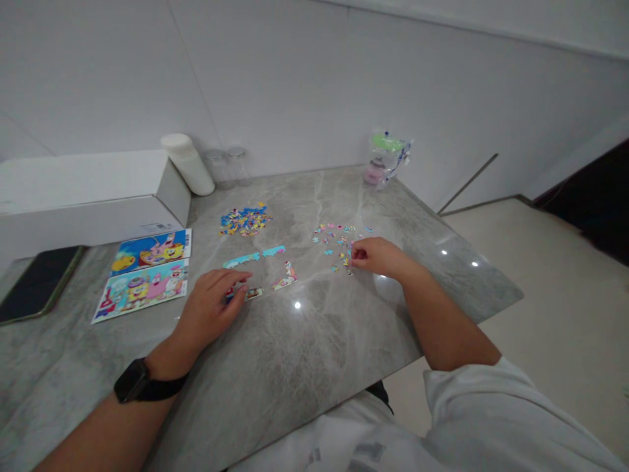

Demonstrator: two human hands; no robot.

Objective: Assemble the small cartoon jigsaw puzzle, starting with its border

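Note:
My left hand [213, 300] lies with fingers stretched and thumb apart over the left end of a partly joined jigsaw border, hiding some of it. The border's light-blue top strip [240, 260] has a gap before a shorter strip [274, 250]. Its lower right corner section [285, 276] shows a cartoon figure. My right hand [374, 254] is closed, fingertips pinched together at the right edge of a scatter of loose puzzle pieces [328, 252]. Whatever is between those fingertips is too small to make out.
A pile of blue and yellow puzzle pieces [244, 220] lies farther back. Two cartoon picture cards [142, 288], a phone [39, 282], a white box [83, 196], a white bottle [189, 164] and glass jars [236, 167] stand left. A plastic bag [386, 160] sits at the back right.

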